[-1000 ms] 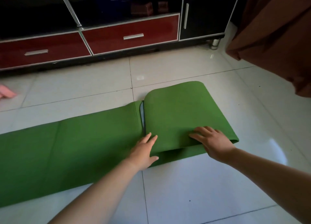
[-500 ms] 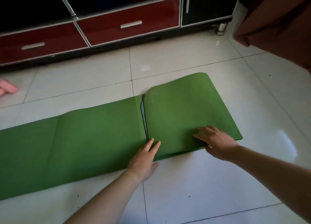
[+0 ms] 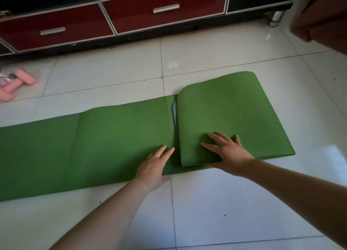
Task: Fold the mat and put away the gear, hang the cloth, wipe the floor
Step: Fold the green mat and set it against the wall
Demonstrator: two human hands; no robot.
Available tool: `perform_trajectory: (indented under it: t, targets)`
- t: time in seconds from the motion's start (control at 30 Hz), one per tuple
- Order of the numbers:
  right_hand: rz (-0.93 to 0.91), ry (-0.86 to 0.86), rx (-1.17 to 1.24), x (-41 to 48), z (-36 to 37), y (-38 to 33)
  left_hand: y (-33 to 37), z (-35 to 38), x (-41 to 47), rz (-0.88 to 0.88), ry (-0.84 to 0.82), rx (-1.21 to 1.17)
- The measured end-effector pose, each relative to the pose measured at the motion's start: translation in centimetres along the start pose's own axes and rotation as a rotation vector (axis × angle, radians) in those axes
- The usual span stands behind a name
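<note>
A green mat (image 3: pixel 112 137) lies across the white tiled floor, its right end folded back over itself into a flap (image 3: pixel 225 114). My left hand (image 3: pixel 154 165) rests flat on the single layer, just left of the flap's free edge, fingers spread. My right hand (image 3: pixel 227 152) presses flat on the near part of the folded flap. Pink dumbbells (image 3: pixel 16 84) lie on the floor at the far left. A brown cloth (image 3: pixel 323 18) hangs at the upper right.
A low cabinet with red drawers (image 3: pixel 165 9) and metal handles runs along the back. One of its metal feet (image 3: pixel 275 18) stands at the right. Bare tiles (image 3: pixel 225 212) lie between me and the mat.
My right hand has slid left along the folded flap toward its free edge. The view has tilted down and the dumbbells have come further into sight. The left hand stays in place.
</note>
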State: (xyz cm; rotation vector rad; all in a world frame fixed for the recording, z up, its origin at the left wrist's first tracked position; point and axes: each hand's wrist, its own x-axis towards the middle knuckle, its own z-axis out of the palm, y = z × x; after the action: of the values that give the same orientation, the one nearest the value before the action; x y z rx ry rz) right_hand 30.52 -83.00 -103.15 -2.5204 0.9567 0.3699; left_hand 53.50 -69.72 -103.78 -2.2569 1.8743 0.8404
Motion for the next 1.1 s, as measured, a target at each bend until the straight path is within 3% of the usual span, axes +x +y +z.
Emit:
perform_trajectory:
  t: [0.4, 0.57, 0.73, 0.9, 1.1]
  targets:
    - [0.008, -0.019, 0.034, 0.3, 1.3, 0.7, -2.2, 0.9, -0.6, 0.012, 0.009, 0.099]
    - [0.003, 0.001, 0.033, 0.2, 1.2, 0.6, -2.5, 0.7, -0.5, 0.088, -0.021, 0.242]
    - [-0.002, 0.076, 0.077, -0.3, 0.7, 0.5, -3.1, -0.1, -1.2, 0.223, 0.192, 0.251]
    - [-0.026, 0.244, 0.150, -0.7, 0.0, 0.1, -3.7, -2.8, -2.2, 0.231, 0.304, 0.205]
    - [-0.171, 0.386, -0.065, -0.6, -0.7, -0.4, -2.7, -5.5, -3.5, 0.165, 0.395, 0.148]
